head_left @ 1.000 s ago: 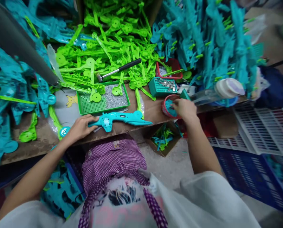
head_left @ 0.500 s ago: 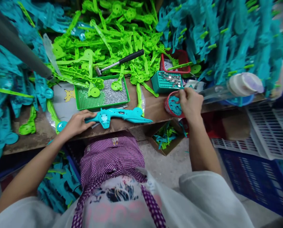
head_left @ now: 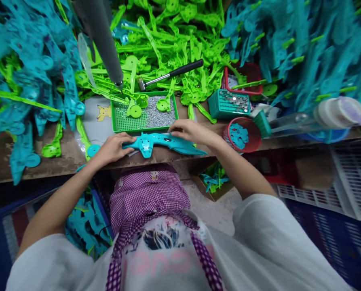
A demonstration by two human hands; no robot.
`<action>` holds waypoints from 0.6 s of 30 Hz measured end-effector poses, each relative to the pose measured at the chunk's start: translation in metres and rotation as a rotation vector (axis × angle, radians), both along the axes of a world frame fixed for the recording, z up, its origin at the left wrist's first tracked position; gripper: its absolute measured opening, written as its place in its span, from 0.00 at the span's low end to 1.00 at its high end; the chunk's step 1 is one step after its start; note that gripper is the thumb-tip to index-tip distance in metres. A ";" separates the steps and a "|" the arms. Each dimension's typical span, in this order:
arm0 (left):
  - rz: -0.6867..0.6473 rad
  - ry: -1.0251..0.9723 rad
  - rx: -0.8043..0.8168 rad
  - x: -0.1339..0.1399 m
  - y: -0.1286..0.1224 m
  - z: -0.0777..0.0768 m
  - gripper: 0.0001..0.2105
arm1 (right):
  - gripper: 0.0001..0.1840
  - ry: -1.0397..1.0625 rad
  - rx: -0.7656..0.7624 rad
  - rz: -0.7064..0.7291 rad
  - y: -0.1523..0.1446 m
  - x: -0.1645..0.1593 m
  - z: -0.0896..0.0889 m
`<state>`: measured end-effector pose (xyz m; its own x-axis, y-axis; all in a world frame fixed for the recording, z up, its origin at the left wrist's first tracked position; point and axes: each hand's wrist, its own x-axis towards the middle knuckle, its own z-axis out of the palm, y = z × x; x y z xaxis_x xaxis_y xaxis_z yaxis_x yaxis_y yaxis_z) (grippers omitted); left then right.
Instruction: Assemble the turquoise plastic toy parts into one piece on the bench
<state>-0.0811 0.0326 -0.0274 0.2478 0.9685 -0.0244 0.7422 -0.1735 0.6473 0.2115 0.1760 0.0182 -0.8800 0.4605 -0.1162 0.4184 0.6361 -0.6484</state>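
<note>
From the left, my left hand [head_left: 112,148] lies flat over the rear end of the teal toy shell [head_left: 163,142], fingers loosely curled and pressing it onto the wooden bench [head_left: 62,161]. To do this well, I judge I need to keep that hand's weight steady so the shell cannot pivot on the bench edge while the other hand works on it. The shell lies lengthwise along the front edge, just in front of the green tray [head_left: 144,117] of small silver parts, with its pointed tip running out to the right. My right hand [head_left: 190,131] rests on the shell's middle, fingertips pinched close together on its upper edge; I cannot tell whether they hold a small piece. So the shell spans between both hands, touching each. Further right, the red basket [head_left: 242,135] of teal bits sits near my right forearm.
</note>
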 end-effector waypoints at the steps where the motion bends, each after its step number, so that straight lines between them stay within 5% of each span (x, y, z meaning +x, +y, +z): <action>1: -0.001 -0.002 0.001 0.000 0.000 0.000 0.17 | 0.13 -0.012 -0.003 0.068 0.004 -0.001 0.002; 6: -0.014 -0.011 0.018 0.000 0.000 -0.001 0.17 | 0.15 -0.039 0.007 0.296 0.013 -0.013 0.000; 18: -0.008 0.037 0.016 0.000 0.000 0.000 0.17 | 0.12 -0.092 -0.090 0.435 0.018 -0.029 -0.009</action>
